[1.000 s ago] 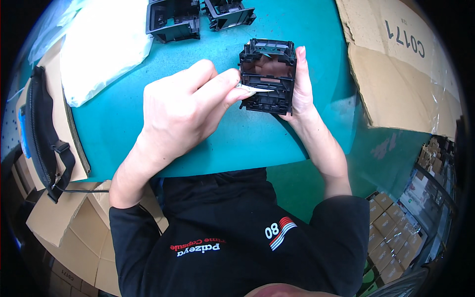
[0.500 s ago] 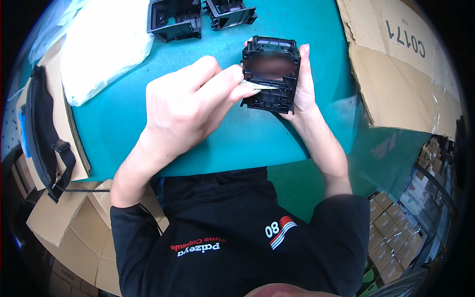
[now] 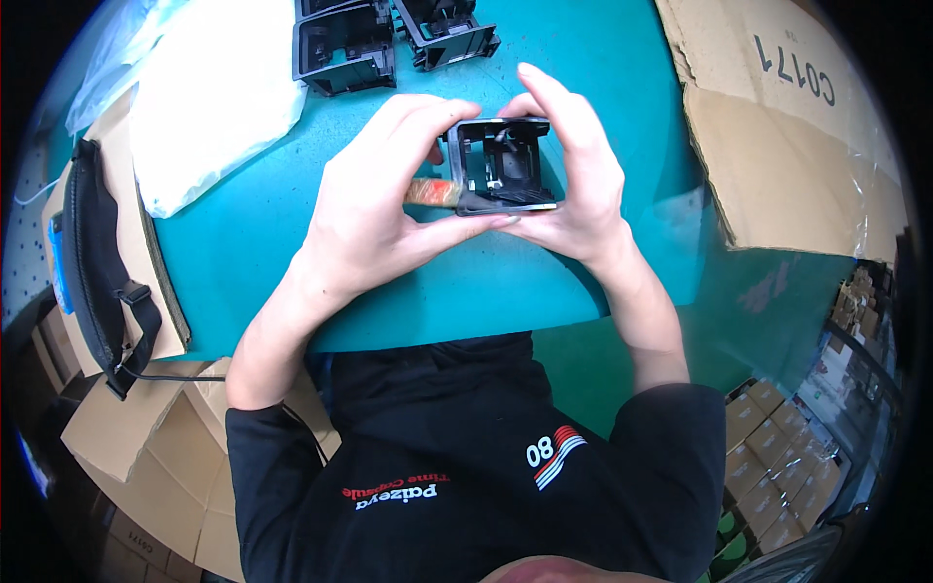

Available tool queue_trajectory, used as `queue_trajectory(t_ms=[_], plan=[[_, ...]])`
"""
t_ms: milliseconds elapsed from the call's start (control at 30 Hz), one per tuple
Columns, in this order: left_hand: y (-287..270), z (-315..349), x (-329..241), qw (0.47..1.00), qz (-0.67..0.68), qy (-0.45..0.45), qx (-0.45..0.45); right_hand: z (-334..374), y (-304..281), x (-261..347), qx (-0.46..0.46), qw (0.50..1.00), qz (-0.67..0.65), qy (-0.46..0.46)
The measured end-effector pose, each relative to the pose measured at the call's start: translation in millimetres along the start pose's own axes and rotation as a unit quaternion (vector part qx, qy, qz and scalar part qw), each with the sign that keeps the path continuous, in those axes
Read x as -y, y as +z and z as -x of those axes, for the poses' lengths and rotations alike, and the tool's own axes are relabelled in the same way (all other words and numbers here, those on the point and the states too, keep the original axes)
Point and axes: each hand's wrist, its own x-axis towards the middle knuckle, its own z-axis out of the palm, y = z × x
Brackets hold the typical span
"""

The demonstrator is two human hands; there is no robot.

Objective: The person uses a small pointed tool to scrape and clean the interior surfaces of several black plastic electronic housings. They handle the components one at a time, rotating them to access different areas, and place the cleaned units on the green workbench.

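Observation:
A black plastic housing (image 3: pixel 498 199), box-shaped with an open cavity, is held up between both hands over the green table. My left hand (image 3: pixel 364 199) is closed around its left side, thumb along the lower edge. A handle wrapped in tan and orange tape (image 3: pixel 433 192) sticks out between the left palm and the housing; its pointed blade cannot be made out now. My right hand (image 3: pixel 581 170) grips the housing's right side, its thumb underneath near the left thumb and its index finger raised at the top.
Similar black housings (image 3: pixel 345 53) (image 3: pixel 447 37) stand at the table's far edge. A white plastic bag (image 3: pixel 214 107) lies at the left, beside cardboard and a black strap (image 3: pixel 92 253). A large cardboard box (image 3: pixel 787 146) borders the right side. An open carton (image 3: pixel 155 466) sits lower left.
The housing has been turned, so its open cavity now faces me. My left hand has drawn the pointed blade off the housing's face and now grips the housing's side too.

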Motion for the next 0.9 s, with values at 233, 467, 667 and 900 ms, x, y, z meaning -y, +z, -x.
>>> queue_trajectory(t_ms=[233,467,667,900], plan=[[1,10,-2,0.956,0.284,-0.065,-0.046,7,-1,-23,-0.086,0.951,-0.295,0.028],[-2,3,16,0.99,0.053,0.132,-0.027,4,-12,-21,-0.085,0.977,-0.193,-0.007],[-15,3,10,0.992,-0.057,0.088,0.076,1,-18,-19,-0.066,0.987,-0.144,-0.039],[-16,1,9,0.979,-0.136,0.121,0.092,0,-14,-18,-0.067,0.987,-0.142,-0.042]])
